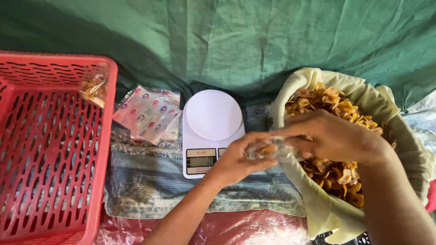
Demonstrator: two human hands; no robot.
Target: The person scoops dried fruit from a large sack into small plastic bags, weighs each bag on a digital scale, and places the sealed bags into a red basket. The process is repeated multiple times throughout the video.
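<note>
Basket: a red plastic basket (pixel 50 149) is sitting at the far left, with one filled packet of chips (pixel 93 90) lying against its far wall.
Empty bags: a stack of small printed bags (pixel 147 114) is lying flat just left of the scale, within easy reach.
Scale: a white kitchen scale (pixel 212 129) is standing on a patterned cloth (pixel 150 181), its round plate bare.
Left hand: the left hand (pixel 238 159) is pinching a small clear bag (pixel 268 149), its grip pressed onto the bag's side, holding it over the sack's edge so spills would drop back in.
Right hand: the right hand (pixel 331 136) is pinching the same bag from above.
Sack: a pale cloth sack (pixel 327 208) of golden chips (pixel 338 174) is standing open at the right.
</note>
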